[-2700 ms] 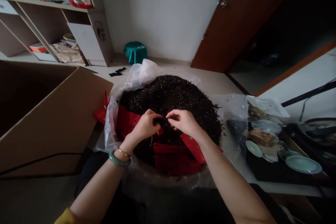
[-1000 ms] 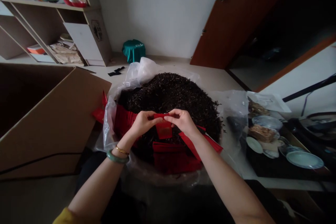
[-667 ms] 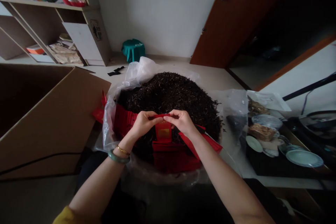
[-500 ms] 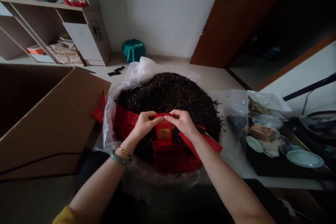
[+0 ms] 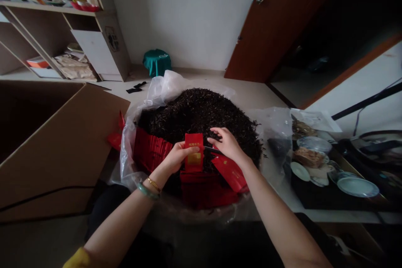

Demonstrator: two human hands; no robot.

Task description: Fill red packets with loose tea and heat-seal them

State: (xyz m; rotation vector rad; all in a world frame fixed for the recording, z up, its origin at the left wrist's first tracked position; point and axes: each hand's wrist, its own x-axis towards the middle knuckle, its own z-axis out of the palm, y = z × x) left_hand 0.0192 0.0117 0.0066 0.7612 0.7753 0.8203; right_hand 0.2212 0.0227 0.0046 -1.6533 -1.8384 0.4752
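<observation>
My left hand (image 5: 179, 157) pinches a small upright red packet (image 5: 194, 140) with gold print and a gold panel, thumb across its front. My right hand (image 5: 228, 144) is off the packet, its fingers apart over dark loose tea leaves (image 5: 213, 106). A slim black rod (image 5: 212, 150) shows just below its fingers; whether they touch it, I cannot tell. Red packets (image 5: 230, 171) lie beneath my right wrist. More red packets (image 5: 207, 190) are piled below the held one, and a row of red packets (image 5: 150, 148) stands left of it.
A clear plastic bag (image 5: 127, 142) surrounds the tea leaves. At left stands an open cardboard box (image 5: 78, 138). On the right, a black tray (image 5: 314, 197) carries lidded tea ware. A green covered bin (image 5: 157, 63) stands by the wall, near a wooden door (image 5: 266, 21).
My right hand has let go of the packet's top and moved right, its fingers opening. My left hand still holds the packet, whose printed front now shows more. The view has shifted slightly.
</observation>
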